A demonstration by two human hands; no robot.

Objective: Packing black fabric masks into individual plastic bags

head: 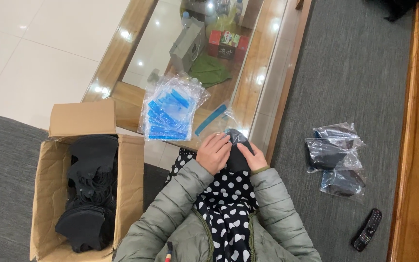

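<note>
My left hand (214,153) and my right hand (256,159) meet over my lap, both gripping a black mask (237,154) that sits partly inside a clear plastic bag (236,134) with a blue strip. The bag's open end points away from me toward the table edge. Both sleeves are padded grey-green, over black cloth with white dots.
A cardboard box (49,170) full of black masks (90,187) stands at my left. A stack of clear blue-strip bags (168,109) lies on the glass-topped wooden table (122,48). Several bagged masks (335,157) and a black phone (367,229) lie on the grey seat at my right.
</note>
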